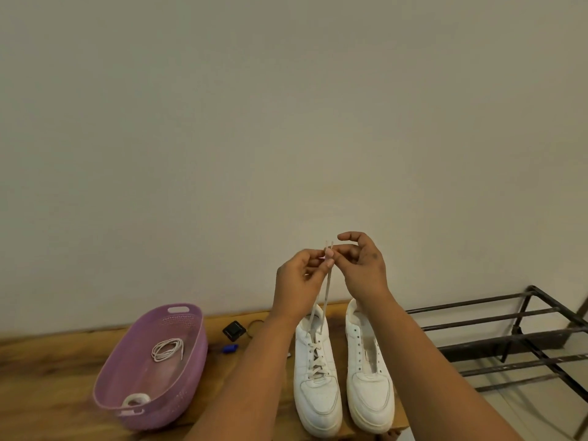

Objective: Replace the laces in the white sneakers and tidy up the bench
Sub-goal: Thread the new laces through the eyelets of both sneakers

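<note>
- A wooden bench (47, 370) is seen across the lower left, set against a plain pale wall (286, 122).
- A dark metal shoe rack (509, 338) is seen at the lower right, beside the bench.
- A purple plastic basket (197, 351) is placed on the bench at the left; a coiled white lace (167, 349) and a second white bundle (136, 400) are held inside it.
- Two white sneakers (318, 393) are stood side by side on the bench, toes toward the viewer. The left one is laced partway; the right sneaker (370, 389) is shown with bare eyelets.
- Both ends of the lace (325, 297) are drawn up taut from the left sneaker.
- The lace ends are pinched together by the left hand (299, 278), raised above the shoes.
- The lace tips are touched by the curled fingers of the right hand (362, 268); a firm grasp cannot be told.
- A small black square object (234, 331), a thin ring (254, 327) and a small blue item (229, 348) are laid between basket and sneakers.
</note>
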